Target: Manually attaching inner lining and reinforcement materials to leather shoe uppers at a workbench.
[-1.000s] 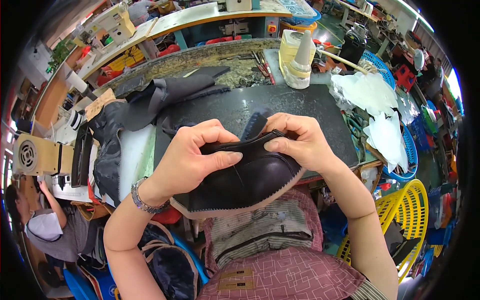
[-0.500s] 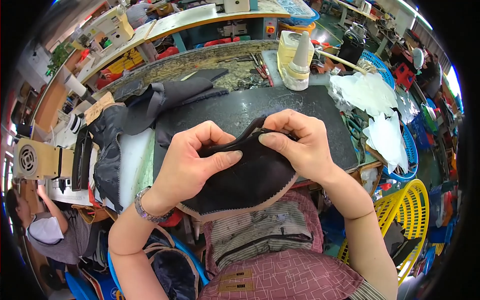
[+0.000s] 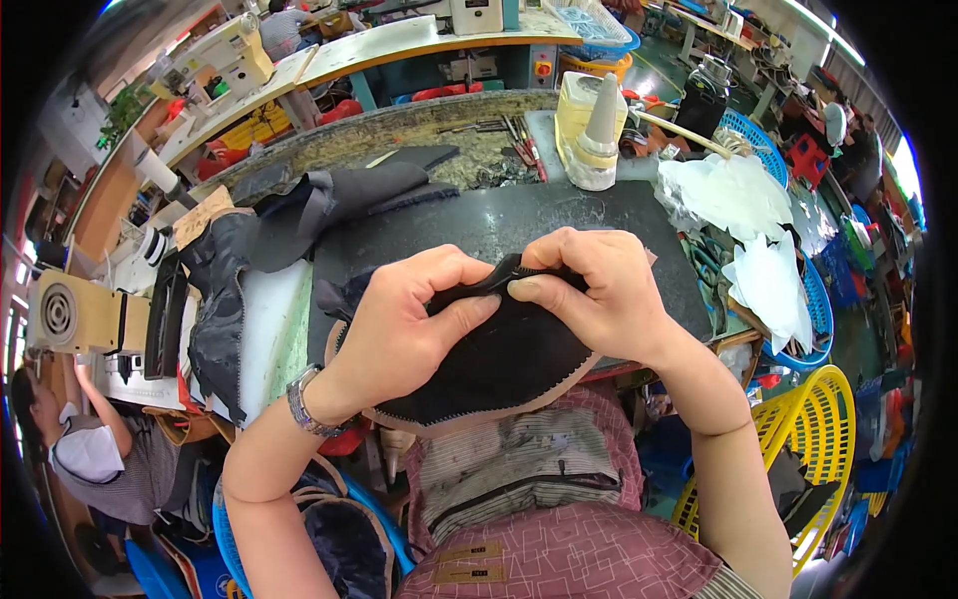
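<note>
Head view, left hand (image 3: 424, 309): thumb and fingers clamped on the black piece (image 3: 514, 359), right at its folded rim!
Right hand (image 3: 604, 299): pinching that rim too, just beside.
Black piece: up at the near edge of the dark board (image 3: 469, 220).
Why so close: probably to press the fold together.
Container (image 3: 599, 130): board's far edge, likely clear of the elbows.
Apron tags (image 3: 473, 576): nearer the wearer than the board; lettering unreadable.
</note>
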